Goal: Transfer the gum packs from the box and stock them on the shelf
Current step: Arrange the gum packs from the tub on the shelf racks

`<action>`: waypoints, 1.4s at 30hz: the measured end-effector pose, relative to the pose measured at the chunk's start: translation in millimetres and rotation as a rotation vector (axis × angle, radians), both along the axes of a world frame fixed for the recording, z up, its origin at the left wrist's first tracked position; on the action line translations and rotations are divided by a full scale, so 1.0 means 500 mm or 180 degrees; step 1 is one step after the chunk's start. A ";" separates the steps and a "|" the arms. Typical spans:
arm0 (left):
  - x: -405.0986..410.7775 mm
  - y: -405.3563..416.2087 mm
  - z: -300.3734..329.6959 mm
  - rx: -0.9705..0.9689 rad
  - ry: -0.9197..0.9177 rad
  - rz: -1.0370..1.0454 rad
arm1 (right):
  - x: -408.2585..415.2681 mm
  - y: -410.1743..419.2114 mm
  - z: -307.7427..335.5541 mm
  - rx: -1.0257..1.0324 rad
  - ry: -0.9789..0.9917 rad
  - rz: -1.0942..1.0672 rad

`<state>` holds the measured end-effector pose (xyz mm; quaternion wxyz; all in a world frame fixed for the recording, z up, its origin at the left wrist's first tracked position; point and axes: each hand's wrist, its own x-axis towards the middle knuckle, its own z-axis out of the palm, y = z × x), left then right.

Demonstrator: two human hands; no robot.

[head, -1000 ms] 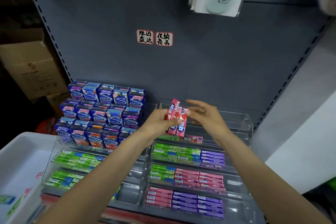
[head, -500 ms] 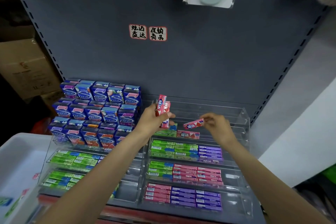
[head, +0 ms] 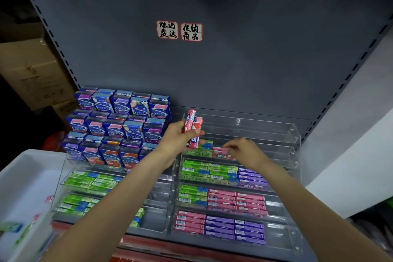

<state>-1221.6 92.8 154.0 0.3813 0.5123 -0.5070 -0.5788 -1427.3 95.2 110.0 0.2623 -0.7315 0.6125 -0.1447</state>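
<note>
**Little Gum Packs Going Into the Clear Rack**

The left hand (head: pixel 177 140) is curled around a small bunch of red gum packs (head: pixel 192 128). It holds them standing up, a bit past the middle of the picture toward 12 o'clock. The fingers wrap the lower half of the bunch, and the tops poke out above the hand.

The right hand (head: pixel 244 151) is at about 3 o'clock from the left hand, close by but not touching it. Its fingertips pinch one pink pack (head: pixel 221 151) and hold it low in the clear rack (head: pixel 295 136), right beside the green packs (head: pixel 198 151) in that row. I cannot tell if the pack is lying flat yet.

Both arms reach up and forward from 6 o'clock. The left arm comes from the 7 o'clock corner and the right arm from the 5 o'clock corner. The right wrist bends down into the row.

These packs look small, light and stiff, like thin little bricks. The shiny wrap could be slippery, so a bunch might slide apart. I think it is best to pinch one pack by its long sides, near the middle, and lay it flat.

More gum rows fill the rack toward 6 o'clock. Blue gum boxes (head: pixel 119 125) are stacked at 9 o'clock. The white box (head: pixel 25 168) sits at 8 o'clock with a few packs inside.
</note>
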 end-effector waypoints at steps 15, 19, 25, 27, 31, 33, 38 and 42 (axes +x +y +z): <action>-0.013 -0.005 0.026 -0.0082 -0.0268 -0.0789 | 0.022 0.002 0.072 -0.0300 -0.1843 -0.0252; -0.037 -0.009 0.027 -0.0198 -0.0408 -0.0855 | 0.008 0.009 0.098 -0.0224 -0.2346 -0.0150; -0.028 -0.024 0.021 -0.0375 -0.0418 -0.0173 | -0.059 0.011 0.067 -0.0515 -0.2129 -0.0989; -0.025 -0.024 0.023 -0.0409 -0.0594 -0.0169 | -0.068 0.007 0.049 -0.0588 -0.1755 -0.1122; -0.022 -0.027 0.018 -0.0360 -0.0730 -0.0266 | -0.055 0.005 0.019 -0.0760 -0.1035 -0.0988; -0.019 -0.031 0.013 -0.0220 -0.0623 -0.0224 | -0.045 0.006 0.006 -0.0764 -0.0743 -0.0841; -0.008 -0.026 0.008 -0.0095 -0.0372 -0.0146 | -0.032 0.004 -0.009 -0.0510 -0.0280 -0.0628; 0.001 -0.021 0.001 -0.0432 -0.0520 -0.0293 | -0.029 -0.001 -0.015 -0.0444 0.0236 -0.0438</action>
